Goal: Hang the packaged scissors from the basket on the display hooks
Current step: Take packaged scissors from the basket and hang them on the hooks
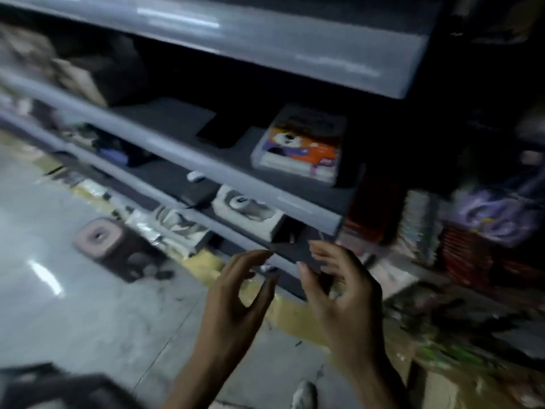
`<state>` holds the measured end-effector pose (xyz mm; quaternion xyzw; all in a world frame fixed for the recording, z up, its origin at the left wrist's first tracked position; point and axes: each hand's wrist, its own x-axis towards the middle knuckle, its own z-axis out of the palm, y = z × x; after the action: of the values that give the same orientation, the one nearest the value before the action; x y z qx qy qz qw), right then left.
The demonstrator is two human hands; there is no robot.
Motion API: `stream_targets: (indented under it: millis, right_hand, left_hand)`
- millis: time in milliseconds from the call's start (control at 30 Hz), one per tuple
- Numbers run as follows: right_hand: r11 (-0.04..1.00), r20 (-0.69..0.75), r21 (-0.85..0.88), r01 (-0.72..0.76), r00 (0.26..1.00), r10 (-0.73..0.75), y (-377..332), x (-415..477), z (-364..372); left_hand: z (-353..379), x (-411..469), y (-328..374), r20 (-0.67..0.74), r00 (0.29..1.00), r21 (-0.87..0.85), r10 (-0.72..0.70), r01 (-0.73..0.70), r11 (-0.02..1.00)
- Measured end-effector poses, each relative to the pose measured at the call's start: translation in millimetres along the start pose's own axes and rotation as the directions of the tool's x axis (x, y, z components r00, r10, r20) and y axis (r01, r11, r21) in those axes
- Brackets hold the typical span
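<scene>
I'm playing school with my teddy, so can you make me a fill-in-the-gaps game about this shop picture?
1. The orange box lies on a ___.
2. The stool stands on the ___.
3. The picture shows ___ hands, the left hand and the right hand.

Missing words: shelf; floor; two.

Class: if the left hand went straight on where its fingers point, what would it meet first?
Probably the lower shelf's grey front edge, just beyond the left hand; blur hides depth.
</scene>
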<state>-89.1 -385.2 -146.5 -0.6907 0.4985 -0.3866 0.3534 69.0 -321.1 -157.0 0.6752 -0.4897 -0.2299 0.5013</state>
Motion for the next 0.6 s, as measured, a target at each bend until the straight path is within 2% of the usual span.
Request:
stream_targets:
  millis: [100, 200, 400, 500, 600]
  right_hand:
    - [0.999, 0.237, 0.013, 0.029, 0.971, -0.031, -18.7, 6.1, 72.8]
    - [0.994, 0.456, 0.02, 0.112, 0.883, -0.108, -42.9, 8.2, 158.7]
    - [0.931, 0.766, 0.03, 0.365, 0.59, -0.256, -99.5, -28.5, 326.8]
    - [0.875, 0.857, 0.078, 0.478, 0.416, -0.304, -118.8, -60.5, 394.4]
    - [0.835, 0.896, 0.147, 0.531, 0.286, -0.339, -136.5, -90.4, 446.2]
  left_hand:
    - [-65.2, -22.4, -43.4, -0.069, 0.985, 0.01, -0.158, 0.159, 0.987]
    - [-131.5, -51.5, -88.2, -0.227, 0.941, 0.071, -0.252, 0.274, 0.959]
    - [-249.3, -116.6, -186.7, -0.564, 0.74, 0.077, -0.366, 0.489, 0.869]
    - [-295.1, -153.9, -223.9, -0.653, 0.638, 0.05, -0.408, 0.574, 0.817]
    - [-330.1, -189.9, -247.7, -0.731, 0.527, 0.029, -0.433, 0.659, 0.752]
